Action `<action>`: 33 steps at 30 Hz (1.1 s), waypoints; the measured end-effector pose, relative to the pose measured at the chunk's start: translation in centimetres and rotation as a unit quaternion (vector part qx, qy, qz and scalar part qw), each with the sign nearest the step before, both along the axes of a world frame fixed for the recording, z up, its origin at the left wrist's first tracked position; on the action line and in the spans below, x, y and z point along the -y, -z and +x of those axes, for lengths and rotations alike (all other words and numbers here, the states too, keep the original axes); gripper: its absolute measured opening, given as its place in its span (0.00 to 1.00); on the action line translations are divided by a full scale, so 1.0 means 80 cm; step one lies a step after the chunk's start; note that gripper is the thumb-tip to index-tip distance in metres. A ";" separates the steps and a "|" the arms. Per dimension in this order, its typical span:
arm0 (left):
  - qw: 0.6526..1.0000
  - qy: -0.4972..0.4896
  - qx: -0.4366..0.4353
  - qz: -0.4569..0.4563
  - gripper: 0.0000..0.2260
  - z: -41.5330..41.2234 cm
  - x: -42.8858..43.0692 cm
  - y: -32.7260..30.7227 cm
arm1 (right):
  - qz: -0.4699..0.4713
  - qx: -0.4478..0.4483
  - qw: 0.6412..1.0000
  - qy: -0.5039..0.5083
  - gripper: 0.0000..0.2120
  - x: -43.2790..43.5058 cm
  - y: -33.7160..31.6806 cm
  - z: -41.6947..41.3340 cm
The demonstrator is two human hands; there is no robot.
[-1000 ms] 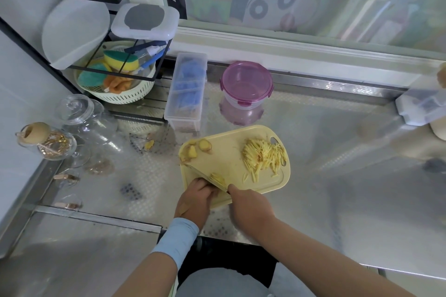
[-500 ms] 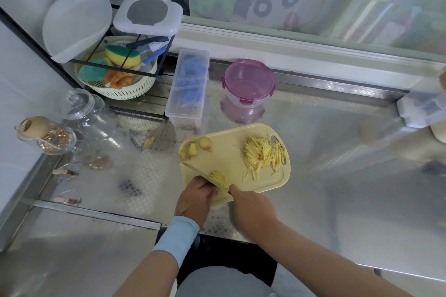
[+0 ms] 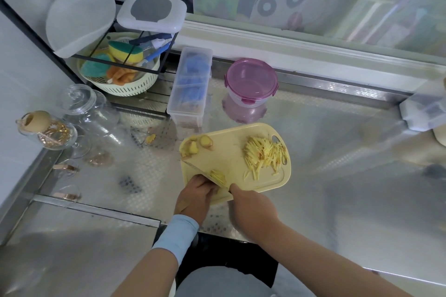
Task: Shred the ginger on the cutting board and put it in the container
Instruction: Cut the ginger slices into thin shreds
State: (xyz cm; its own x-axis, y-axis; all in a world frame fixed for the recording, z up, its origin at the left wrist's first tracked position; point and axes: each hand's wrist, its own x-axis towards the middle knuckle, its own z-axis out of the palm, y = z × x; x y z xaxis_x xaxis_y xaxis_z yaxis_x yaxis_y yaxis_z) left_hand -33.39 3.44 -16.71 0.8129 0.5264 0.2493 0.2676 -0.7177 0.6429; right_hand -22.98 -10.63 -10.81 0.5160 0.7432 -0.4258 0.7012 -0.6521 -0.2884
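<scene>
roughly halfway: shredded ginger [image 3: 265, 155] is piled at the cutting board's [image 3: 231, 152] right end, chunks [image 3: 195, 146] wait at its far-left corner, container [image 3: 251, 84] empty; right hand [image 3: 251, 210] grips the knife [image 3: 207, 173], left hand [image 3: 195, 196] pins a slice [image 3: 218, 176].

Head view, steeply down over cutting board [image 3: 231, 152]

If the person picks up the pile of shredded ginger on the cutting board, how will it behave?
The shredded ginger lies as many thin loose strips, so it would likely scatter, not lift as one. Stray strips already lie apart on the cutting board. It is probably very light, perhaps moist and clingy.
</scene>
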 end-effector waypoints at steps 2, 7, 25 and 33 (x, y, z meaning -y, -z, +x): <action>1.000 0.001 0.002 -0.007 0.13 -0.001 0.001 0.002 | 0.002 0.001 1.000 0.003 0.11 0.008 0.004 -0.002; 1.000 -0.012 -0.006 -0.020 0.13 -0.002 0.002 0.003 | -0.011 -0.012 1.000 -0.012 0.13 -0.012 0.006 0.004; 1.000 -0.016 0.003 -0.019 0.12 -0.003 0.003 0.004 | -0.004 -0.014 1.000 0.005 0.09 0.004 -0.001 0.001; 1.000 -0.017 -0.006 -0.012 0.12 -0.002 0.004 0.004 | -0.016 -0.024 0.999 -0.028 0.10 -0.049 -0.017 0.005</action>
